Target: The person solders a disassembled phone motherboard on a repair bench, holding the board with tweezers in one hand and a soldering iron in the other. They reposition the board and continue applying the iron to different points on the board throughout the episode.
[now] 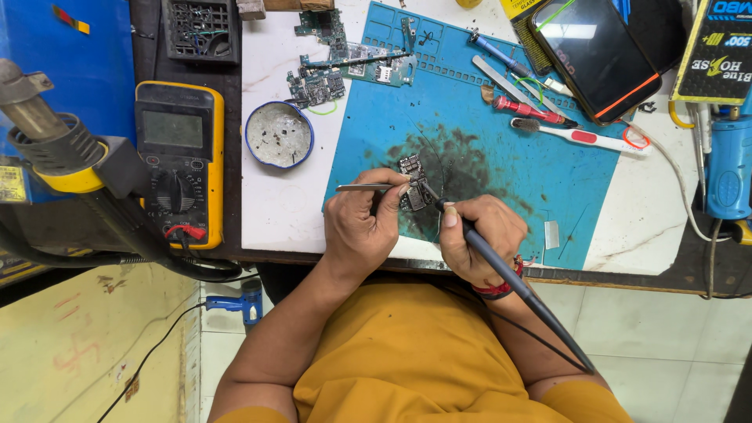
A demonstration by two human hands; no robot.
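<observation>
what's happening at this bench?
A person in a yellow shirt is working on a small circuit board on a blue mat. The left hand holds tweezers against the board; the right hand holds a soldering iron with its tip at the board. The mat is darkly stained around the work. More boards lie at the back, a phone and hand tools to the right, a round tin and multimeter to the left.

Yellow multimeter (179, 163) with grey rectangular screen (172, 128), at nine o'clock. Dark-screened phone (595, 56) at one o'clock. Yellow-and-black rectangular package (721, 48) at two o'clock.
</observation>
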